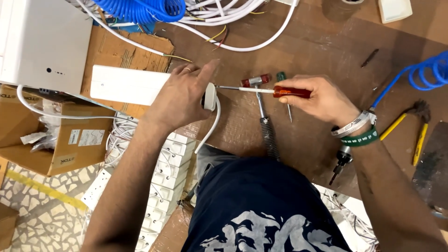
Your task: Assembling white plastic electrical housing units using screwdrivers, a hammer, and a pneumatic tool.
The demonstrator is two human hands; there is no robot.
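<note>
While the left hand (179, 95) grips a white plug (210, 96), the right hand (322, 99), fingers shut on a screwdriver (266, 90), has its tip at the plug; screw prob. unfinished.

- Brown wooden worktable (317, 42), scuffed, carrying the items below.
- Torn cardboard sheet (126, 49) lying at its left part, a long white casing (126, 84) resting on it.
- Small hammer (261, 105) with red head lying mid-table, a green-handled screwdriver (282, 81) lying just beside it.
- Yellow-handled pliers (413, 123) lying at the right side.
- Blue coiled hose (427, 70) trailing in from the right edge; another blue coil (140, 9) sitting at the top.
- White cables (224, 16) piling at the top edge.
- Dark nail-like pin (369, 58) lying alone, upper right.
</note>
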